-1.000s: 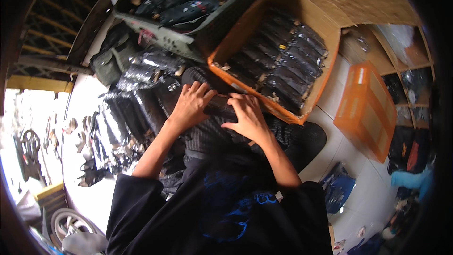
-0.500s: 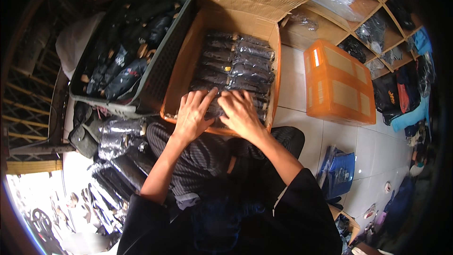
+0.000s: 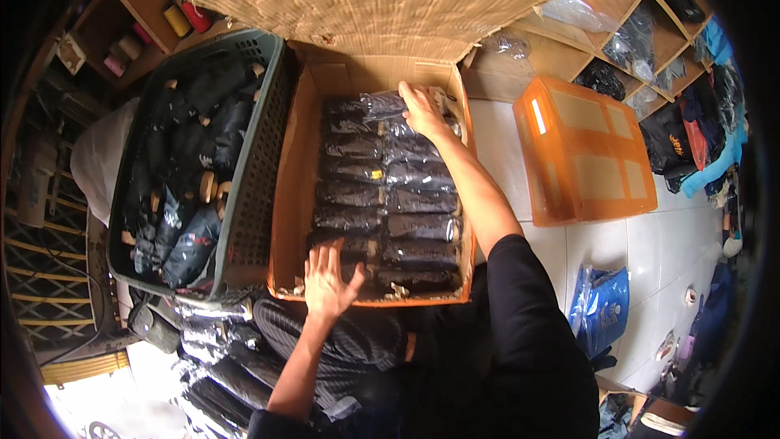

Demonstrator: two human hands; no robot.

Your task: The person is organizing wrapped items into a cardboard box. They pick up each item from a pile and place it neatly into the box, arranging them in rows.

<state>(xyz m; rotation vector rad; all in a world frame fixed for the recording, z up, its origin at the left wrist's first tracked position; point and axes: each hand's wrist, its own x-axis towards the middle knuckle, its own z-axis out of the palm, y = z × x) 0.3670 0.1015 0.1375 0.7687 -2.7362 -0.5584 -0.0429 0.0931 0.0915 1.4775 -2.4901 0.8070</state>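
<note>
Trousers with dark stripes [image 3: 305, 329] lie nearest us, with shiny film-wrapped packs [image 3: 215, 333] to their left. Next comes the left hand [image 3: 327, 289], at the near left corner of an open carton [image 3: 292, 187]; its grip is loosely spread and empty, the fingers over the nearest contents. Inside the carton, dark packets in clear film [image 3: 421, 228] lie crosswise in two columns. At the far end, the right hand [image 3: 422, 112] reaches down to a glossy packet [image 3: 380, 106]; the fingers hide their own contact, so we cannot tell whether that grip is closed on it. To settle such a packet well, we would press evenly along its length, align it with its neighbours and avoid snagging the slippery film on the wall. Alongside we note a green basket [image 3: 272, 122] of dark bundles [image 3: 195, 252] at left, and a taped orange box [image 3: 544, 183] at right. Farthest, the carton's raised flap [image 3: 374, 0] spans the top, near wooden shelves [image 3: 500, 80].
</note>
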